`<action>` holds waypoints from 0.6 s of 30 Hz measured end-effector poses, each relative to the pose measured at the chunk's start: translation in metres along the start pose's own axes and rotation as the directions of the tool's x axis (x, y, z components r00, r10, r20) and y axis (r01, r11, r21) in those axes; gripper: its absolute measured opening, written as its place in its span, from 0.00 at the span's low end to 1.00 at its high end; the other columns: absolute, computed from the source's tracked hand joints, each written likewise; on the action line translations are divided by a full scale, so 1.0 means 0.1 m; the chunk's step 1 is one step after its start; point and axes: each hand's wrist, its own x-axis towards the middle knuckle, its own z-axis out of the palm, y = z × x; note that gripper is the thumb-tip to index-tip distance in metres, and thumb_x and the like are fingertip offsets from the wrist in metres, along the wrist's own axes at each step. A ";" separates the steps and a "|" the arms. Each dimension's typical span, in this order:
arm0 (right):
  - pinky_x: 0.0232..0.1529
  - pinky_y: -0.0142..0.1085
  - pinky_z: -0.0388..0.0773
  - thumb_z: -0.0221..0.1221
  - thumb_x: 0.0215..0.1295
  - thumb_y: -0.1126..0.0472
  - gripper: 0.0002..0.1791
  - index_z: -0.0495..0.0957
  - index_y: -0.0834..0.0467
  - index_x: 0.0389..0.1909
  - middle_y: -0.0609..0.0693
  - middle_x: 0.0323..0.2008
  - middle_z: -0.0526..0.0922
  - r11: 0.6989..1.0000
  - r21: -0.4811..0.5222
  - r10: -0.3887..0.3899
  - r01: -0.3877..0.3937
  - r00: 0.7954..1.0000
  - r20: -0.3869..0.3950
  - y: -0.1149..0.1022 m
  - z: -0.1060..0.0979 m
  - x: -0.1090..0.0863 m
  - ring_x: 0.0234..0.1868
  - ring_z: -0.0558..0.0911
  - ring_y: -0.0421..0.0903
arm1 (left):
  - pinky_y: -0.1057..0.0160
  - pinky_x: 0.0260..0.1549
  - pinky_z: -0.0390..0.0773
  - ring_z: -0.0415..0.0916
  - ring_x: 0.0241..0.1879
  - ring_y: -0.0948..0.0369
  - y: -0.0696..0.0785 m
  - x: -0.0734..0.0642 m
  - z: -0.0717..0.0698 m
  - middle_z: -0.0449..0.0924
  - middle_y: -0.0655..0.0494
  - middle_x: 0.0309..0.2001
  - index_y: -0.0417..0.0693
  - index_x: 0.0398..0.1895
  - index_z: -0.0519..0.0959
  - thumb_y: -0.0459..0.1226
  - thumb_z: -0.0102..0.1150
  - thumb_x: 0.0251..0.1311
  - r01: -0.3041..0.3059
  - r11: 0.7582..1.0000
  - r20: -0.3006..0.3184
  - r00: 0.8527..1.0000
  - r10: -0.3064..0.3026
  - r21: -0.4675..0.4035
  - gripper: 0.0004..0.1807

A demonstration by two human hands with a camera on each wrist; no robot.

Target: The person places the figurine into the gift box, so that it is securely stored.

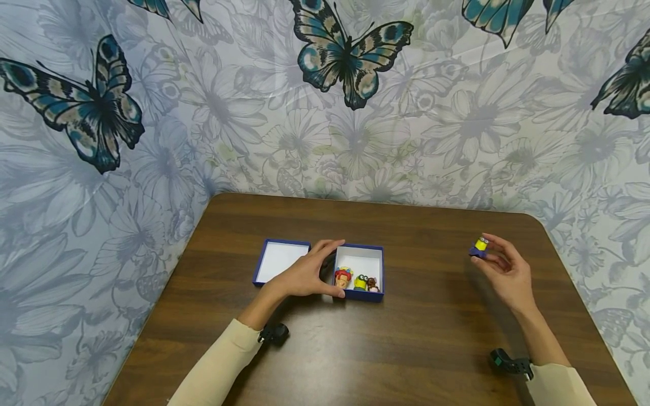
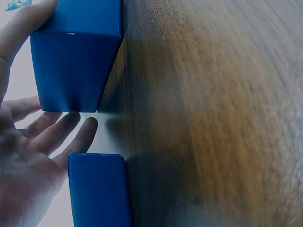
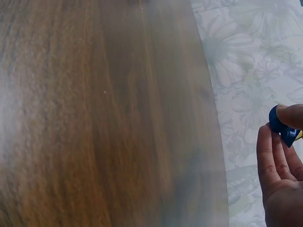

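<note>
My left hand (image 1: 303, 275) grips the left end of an open blue box (image 1: 374, 296) with a white inside, its thumb on the front wall and its fingers reaching to the back. Three small toy figurines lie along the front of that box: a red-haired one (image 1: 343, 277), a yellow-green one with big eyes (image 1: 360, 282) and a brown one (image 1: 372, 285). Over the right part of the table, my right hand (image 1: 508, 276) pinches a yellow and blue toy figurine (image 1: 479, 247) between thumb and fingers. Its blue end (image 3: 276, 122) shows in the right wrist view.
Left of the box lies a shallow blue-rimmed white tray or lid (image 1: 281, 260), partly behind my left hand. The brown wooden table (image 1: 431, 349) ends at a wall covering with flowers and butterflies (image 1: 350, 56).
</note>
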 end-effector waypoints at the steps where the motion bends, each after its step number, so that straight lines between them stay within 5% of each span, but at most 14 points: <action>1: 0.47 0.19 0.83 0.67 0.61 0.84 0.35 0.75 0.71 0.70 0.43 0.55 0.83 1.000 -0.023 0.002 -0.002 1.000 0.003 0.00 0.01 0.00 0.45 0.86 0.32 | 0.35 0.74 0.71 0.68 0.77 0.45 0.00 0.00 0.00 0.55 0.58 0.84 0.75 0.88 0.50 0.62 0.84 0.47 0.000 1.000 0.000 1.000 0.000 0.000 0.68; 6: 0.48 0.18 0.81 0.70 0.63 0.79 0.34 0.75 0.68 0.71 0.39 0.53 0.83 0.988 -0.153 0.009 -0.006 1.000 0.019 0.00 0.04 -0.01 0.45 0.84 0.31 | 0.35 0.74 0.70 0.68 0.78 0.45 0.00 0.00 0.00 0.55 0.58 0.84 0.73 0.88 0.50 0.62 0.84 0.47 -0.003 1.000 -0.001 1.000 0.003 0.001 0.68; 18: 0.49 0.19 0.82 0.70 0.68 0.73 0.32 0.76 0.63 0.72 0.38 0.50 0.84 0.980 -0.201 0.032 -0.013 0.996 0.088 0.00 0.17 -0.03 0.49 0.86 0.30 | 0.34 0.74 0.70 0.68 0.78 0.45 -0.03 0.02 0.01 0.55 0.56 0.84 0.67 0.89 0.51 0.63 0.84 0.47 -0.012 1.000 -0.003 1.000 0.012 0.003 0.68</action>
